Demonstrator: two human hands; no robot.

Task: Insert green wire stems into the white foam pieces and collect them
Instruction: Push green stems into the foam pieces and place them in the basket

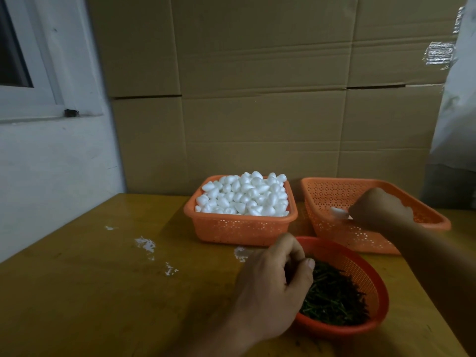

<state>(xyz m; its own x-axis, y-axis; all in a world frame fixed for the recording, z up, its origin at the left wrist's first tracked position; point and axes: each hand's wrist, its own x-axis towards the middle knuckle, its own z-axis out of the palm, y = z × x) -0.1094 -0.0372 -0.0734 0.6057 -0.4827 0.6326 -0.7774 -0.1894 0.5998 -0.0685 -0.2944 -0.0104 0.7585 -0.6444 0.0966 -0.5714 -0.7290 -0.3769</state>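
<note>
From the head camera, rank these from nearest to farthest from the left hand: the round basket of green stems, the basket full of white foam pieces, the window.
Measured from the left hand:
1. Round basket of green stems, directly under the fingers, front right.
2. Basket full of white foam pieces, behind the hand, mid-table.
3. Window, far up on the left wall.

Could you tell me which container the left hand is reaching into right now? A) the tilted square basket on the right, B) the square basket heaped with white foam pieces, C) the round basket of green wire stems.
C: the left hand hangs with curled fingers over the near-left rim of the round basket of green wire stems.
</note>
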